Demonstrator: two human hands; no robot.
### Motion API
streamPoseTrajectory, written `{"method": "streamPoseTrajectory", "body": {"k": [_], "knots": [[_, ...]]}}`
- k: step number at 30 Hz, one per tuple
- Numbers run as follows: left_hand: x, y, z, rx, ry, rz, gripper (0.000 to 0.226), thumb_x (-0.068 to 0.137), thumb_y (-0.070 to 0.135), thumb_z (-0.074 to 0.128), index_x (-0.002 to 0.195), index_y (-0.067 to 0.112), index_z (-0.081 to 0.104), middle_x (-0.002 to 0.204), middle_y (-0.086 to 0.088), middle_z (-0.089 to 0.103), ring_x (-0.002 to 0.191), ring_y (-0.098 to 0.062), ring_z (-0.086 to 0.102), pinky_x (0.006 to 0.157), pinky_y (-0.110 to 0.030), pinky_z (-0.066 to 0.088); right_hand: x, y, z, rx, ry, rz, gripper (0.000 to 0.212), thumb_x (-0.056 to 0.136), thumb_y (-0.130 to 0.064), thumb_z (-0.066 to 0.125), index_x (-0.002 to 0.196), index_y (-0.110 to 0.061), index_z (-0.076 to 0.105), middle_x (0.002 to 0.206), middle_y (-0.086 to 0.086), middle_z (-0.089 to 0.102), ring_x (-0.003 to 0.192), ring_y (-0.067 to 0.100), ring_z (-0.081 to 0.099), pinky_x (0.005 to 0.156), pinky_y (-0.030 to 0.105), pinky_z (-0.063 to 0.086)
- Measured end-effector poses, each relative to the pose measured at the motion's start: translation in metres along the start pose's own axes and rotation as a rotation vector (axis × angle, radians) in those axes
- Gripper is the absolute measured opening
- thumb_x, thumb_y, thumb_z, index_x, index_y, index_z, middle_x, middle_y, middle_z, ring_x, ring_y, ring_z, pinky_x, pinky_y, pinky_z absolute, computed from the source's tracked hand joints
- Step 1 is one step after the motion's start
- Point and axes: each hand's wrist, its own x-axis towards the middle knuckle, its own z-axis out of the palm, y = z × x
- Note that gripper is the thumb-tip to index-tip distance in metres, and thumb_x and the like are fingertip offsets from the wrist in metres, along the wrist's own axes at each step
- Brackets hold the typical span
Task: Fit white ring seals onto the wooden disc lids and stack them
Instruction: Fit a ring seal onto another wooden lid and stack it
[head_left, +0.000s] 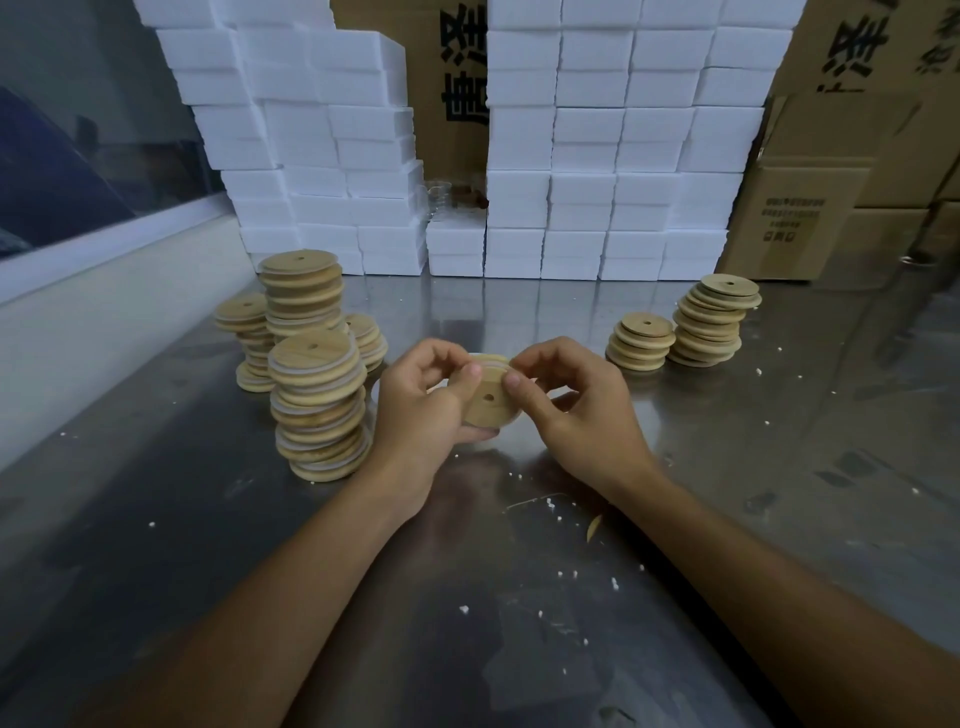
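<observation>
Both hands hold one wooden disc lid (485, 402) with a small centre hole, tilted up above the middle of the steel table (519, 597). My left hand (421, 400) grips its left side and my right hand (571, 400) its right, thumbs on the face. A thin white ring seal (493, 362) shows along the lid's top edge. To the left stand leaning stacks of lids with white seals (318, 405), the tallest behind (301, 296). Two shorter stacks of bare lids (711, 322) (640, 343) stand at the right.
A wall of white foam boxes (597, 156) lines the back of the table, with brown cartons (831, 182) behind and at the right. A white ledge (104, 312) runs along the left edge. White crumbs and a wood sliver (595, 527) lie scattered on the table.
</observation>
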Motion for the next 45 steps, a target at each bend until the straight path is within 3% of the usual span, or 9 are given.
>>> {"method": "streamPoseTrajectory", "body": {"k": [4,12,19,24,28,33,36,39,45], "knots": [[0.002,0.001,0.0,-0.228,0.003,-0.137,0.017,0.096,0.003,0.055,0.08,0.009,0.052,0.099,-0.019,0.064,0.087,-0.034,0.067,0.063,-0.054,0.059,0.001,0.0,-0.002,0.164,-0.092,0.195,0.01,0.09,-0.012,0.07,0.097,-0.014,0.064,0.077,0.012,0.073,0.058,0.013,0.064,0.057,0.025,0.052],[0.007,-0.006,-0.007,-0.137,-0.071,-0.233,0.013,0.085,0.006,0.071,0.074,0.007,0.064,0.079,-0.012,0.072,0.076,-0.026,0.071,0.059,-0.035,0.058,0.003,0.002,-0.006,0.373,0.093,0.344,0.005,0.093,-0.011,0.066,0.093,-0.006,0.065,0.062,-0.001,0.068,0.052,0.005,0.057,0.051,0.02,0.049],[0.01,-0.004,-0.007,-0.356,0.021,-0.315,0.006,0.089,0.001,0.064,0.092,-0.005,0.061,0.098,-0.024,0.072,0.092,-0.035,0.072,0.065,-0.04,0.061,0.004,-0.001,-0.004,0.377,-0.011,0.436,0.012,0.088,-0.015,0.073,0.094,-0.008,0.065,0.075,0.005,0.074,0.06,0.016,0.067,0.054,0.024,0.053],[0.009,-0.001,-0.008,-0.508,-0.042,-0.363,0.028,0.089,0.0,0.061,0.115,-0.008,0.057,0.098,-0.019,0.073,0.095,-0.035,0.071,0.066,-0.039,0.061,0.006,-0.003,-0.01,0.464,-0.03,0.531,0.022,0.087,-0.017,0.073,0.098,0.002,0.07,0.085,0.012,0.074,0.065,0.011,0.066,0.059,0.02,0.054],[0.01,-0.002,-0.009,-0.522,-0.062,-0.368,0.03,0.086,0.001,0.063,0.115,-0.006,0.059,0.091,-0.017,0.073,0.103,-0.036,0.068,0.066,-0.037,0.06,0.007,-0.004,-0.013,0.604,-0.023,0.613,0.007,0.088,-0.013,0.072,0.092,-0.008,0.072,0.082,0.007,0.073,0.066,0.009,0.068,0.06,0.019,0.054],[0.012,-0.003,-0.009,-0.413,-0.017,-0.28,0.027,0.085,0.003,0.066,0.109,-0.009,0.062,0.095,-0.019,0.07,0.089,-0.029,0.072,0.064,-0.035,0.059,0.009,-0.006,-0.013,0.583,-0.06,0.686,0.007,0.087,-0.01,0.071,0.081,-0.01,0.075,0.078,0.004,0.073,0.073,0.009,0.068,0.06,0.018,0.053],[0.014,-0.007,-0.009,-0.377,-0.006,-0.256,0.012,0.088,0.012,0.065,0.093,0.0,0.064,0.084,-0.011,0.071,0.078,-0.024,0.071,0.063,-0.035,0.058,0.011,-0.009,-0.013,0.598,-0.03,0.738,0.005,0.087,-0.011,0.069,0.089,-0.01,0.074,0.078,-0.004,0.071,0.078,0.012,0.06,0.058,0.022,0.049],[0.016,-0.01,-0.007,-0.347,0.075,-0.249,0.021,0.093,0.019,0.06,0.079,0.004,0.062,0.072,-0.009,0.067,0.06,-0.02,0.066,0.057,-0.035,0.057,0.016,-0.018,-0.015,0.674,0.047,0.769,0.004,0.088,-0.011,0.068,0.091,-0.009,0.068,0.082,-0.001,0.055,0.065,0.01,0.049,0.047,0.02,0.04],[0.017,-0.012,-0.007,-0.312,0.106,-0.226,0.017,0.094,0.013,0.055,0.081,0.005,0.063,0.064,-0.007,0.065,0.051,-0.018,0.061,0.05,-0.03,0.054,0.028,-0.062,-0.005,0.884,-0.077,0.743,0.024,0.092,-0.015,0.06,0.074,-0.02,0.046,0.062,-0.006,0.031,0.046,0.006,0.024,0.038,0.017,0.019]]}}
